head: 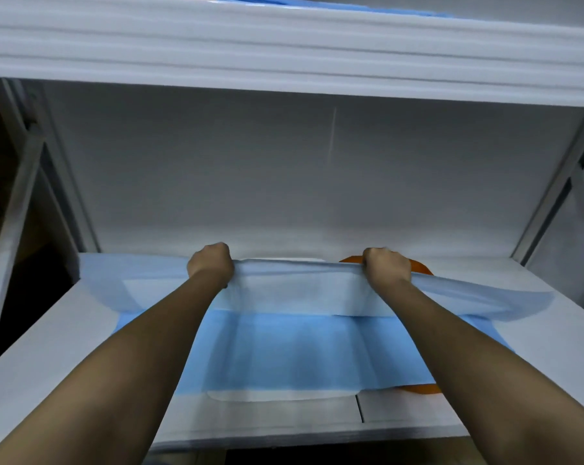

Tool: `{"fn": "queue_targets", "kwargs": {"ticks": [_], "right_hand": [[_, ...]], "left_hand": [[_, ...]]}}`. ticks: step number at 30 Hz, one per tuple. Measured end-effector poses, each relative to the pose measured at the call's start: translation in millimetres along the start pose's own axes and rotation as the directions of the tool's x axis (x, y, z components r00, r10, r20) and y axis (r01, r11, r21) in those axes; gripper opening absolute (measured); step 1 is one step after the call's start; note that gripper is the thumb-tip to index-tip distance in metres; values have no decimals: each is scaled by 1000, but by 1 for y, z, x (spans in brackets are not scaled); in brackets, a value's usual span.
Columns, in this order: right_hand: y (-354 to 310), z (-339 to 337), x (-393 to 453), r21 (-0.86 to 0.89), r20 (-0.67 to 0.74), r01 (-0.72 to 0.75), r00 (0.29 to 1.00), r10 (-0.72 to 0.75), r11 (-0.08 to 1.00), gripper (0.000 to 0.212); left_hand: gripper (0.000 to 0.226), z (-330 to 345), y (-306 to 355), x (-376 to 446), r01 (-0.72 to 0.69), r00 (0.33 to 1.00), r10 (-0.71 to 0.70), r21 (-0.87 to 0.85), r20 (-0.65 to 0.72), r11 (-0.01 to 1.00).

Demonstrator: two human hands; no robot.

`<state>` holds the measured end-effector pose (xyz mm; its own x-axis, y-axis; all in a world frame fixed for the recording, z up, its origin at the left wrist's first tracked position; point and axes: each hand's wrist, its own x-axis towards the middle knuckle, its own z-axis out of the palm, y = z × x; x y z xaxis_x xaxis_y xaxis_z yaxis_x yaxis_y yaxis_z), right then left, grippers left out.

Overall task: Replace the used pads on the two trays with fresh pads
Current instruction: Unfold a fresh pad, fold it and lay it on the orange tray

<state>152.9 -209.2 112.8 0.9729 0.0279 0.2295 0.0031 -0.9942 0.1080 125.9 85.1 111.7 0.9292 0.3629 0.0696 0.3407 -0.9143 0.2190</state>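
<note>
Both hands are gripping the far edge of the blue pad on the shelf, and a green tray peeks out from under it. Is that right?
Not quite: the tray peeking out from under the blue pad is orange, not green, as the head view shows. The left hand and right hand do grip the pad's far edge on the shelf.

A white shelf board (59, 333) is seen beneath the hands, spreading out to either side of them. A plain white back panel (284, 169) stands just beyond the knuckles. Overhead, well above the hands, a second white shelf (284, 52) runs across. Metal uprights (549, 193) are seen far out to the sides.
</note>
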Motion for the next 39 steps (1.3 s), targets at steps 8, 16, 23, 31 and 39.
{"fn": "queue_targets", "kwargs": {"ticks": [8, 16, 23, 31, 39], "right_hand": [[-6, 34, 51, 310, -119, -57, 988, 98, 949, 23], [-23, 73, 96, 478, -150, -34, 981, 120, 877, 21], [-28, 103, 112, 678, 1, -108, 989, 146, 727, 30], [-25, 123, 105, 634, 115, 51, 980, -160, 772, 89], [-40, 151, 54, 342, 412, -19, 902, -131, 939, 69]], "left_hand": [[19, 16, 5, 51, 31, 993, -62, -277, -104, 960], [23, 49, -2, 95, 22, 990, -77, -399, -122, 917], [42, 76, -9, 112, -43, 996, 73, -416, 57, 908], [97, 98, -5, 111, -153, 966, 222, -402, 131, 903], [73, 140, 7, 66, -323, 908, 274, 112, 316, 940]]}}
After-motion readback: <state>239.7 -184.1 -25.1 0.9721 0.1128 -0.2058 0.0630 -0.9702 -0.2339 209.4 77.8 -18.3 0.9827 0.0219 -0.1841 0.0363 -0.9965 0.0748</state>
